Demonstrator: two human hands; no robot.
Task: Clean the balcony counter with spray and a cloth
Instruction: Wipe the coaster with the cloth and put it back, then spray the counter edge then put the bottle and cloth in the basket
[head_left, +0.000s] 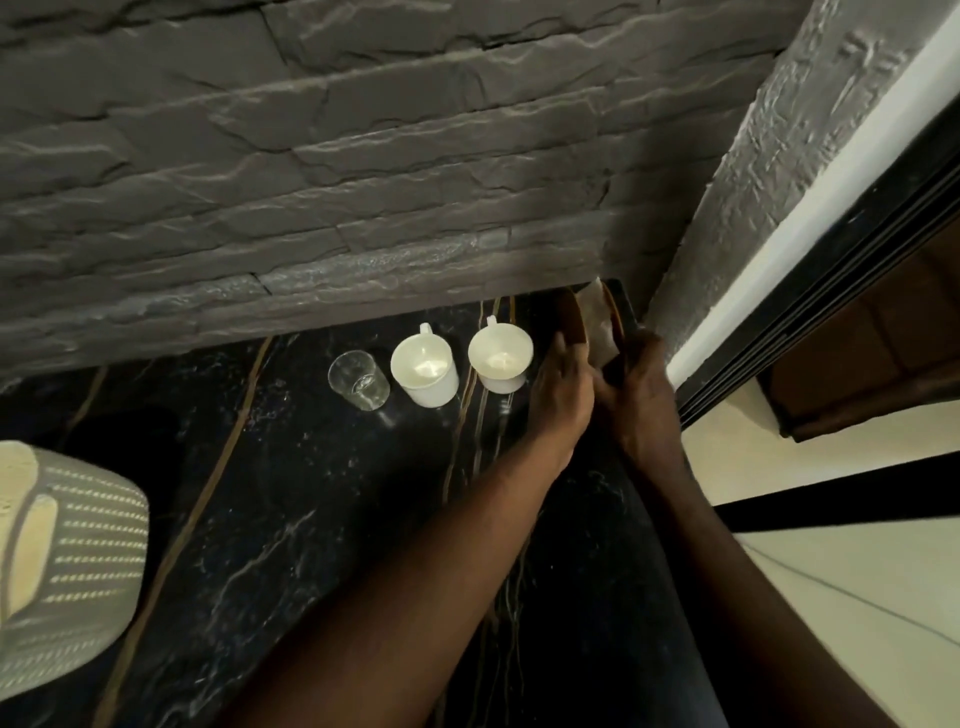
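At the far left edge a pale woven lampshade-like object with a slatted light pattern (62, 561) rests on the black marble counter with gold and white veins (270, 519), which runs along a dark grey rough stone-tile wall (311, 156). Farther right, near the wall, stand a clear drinking glass (358, 380), then a cream-white mug with its handle toward the wall (423, 370), then a second cream-white mug just beside it (500, 358), all upright and apart from one another. Right of the mugs both bare forearms reach to the counter's far right corner. The left hand (563, 387) has its fingers curled onto a brown curved-rimmed object (571, 322) there, closed against its edge. The right hand (641, 389) is wrapped around the other side of the same object, though how firmly it closes cannot be told. Between the hands, a crumpled pale greyish-tan cloth-like piece (600, 325) lies in the corner against the wall, soft and wrinkled. At the far right are a white door frame with black sliding tracks (789, 249) and a cream tiled floor (857, 597).
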